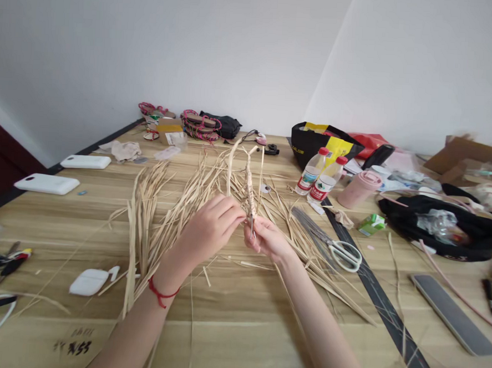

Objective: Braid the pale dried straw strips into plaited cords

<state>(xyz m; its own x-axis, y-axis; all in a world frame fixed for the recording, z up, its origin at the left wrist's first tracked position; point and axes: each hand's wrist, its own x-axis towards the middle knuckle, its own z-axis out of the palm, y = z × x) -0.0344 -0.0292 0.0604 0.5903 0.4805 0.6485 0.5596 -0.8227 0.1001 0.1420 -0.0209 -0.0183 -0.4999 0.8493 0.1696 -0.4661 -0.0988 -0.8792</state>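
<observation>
Scissors [329,242] right | bottles [326,182] beyond | loose strips [150,195] around | hands [214,225] [271,239] pinching seemingly braided piece [249,185]

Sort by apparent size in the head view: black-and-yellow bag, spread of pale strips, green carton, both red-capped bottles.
1. Spread of pale strips
2. Black-and-yellow bag
3. Left bottle and right bottle: too alike to rank
4. Green carton
</observation>
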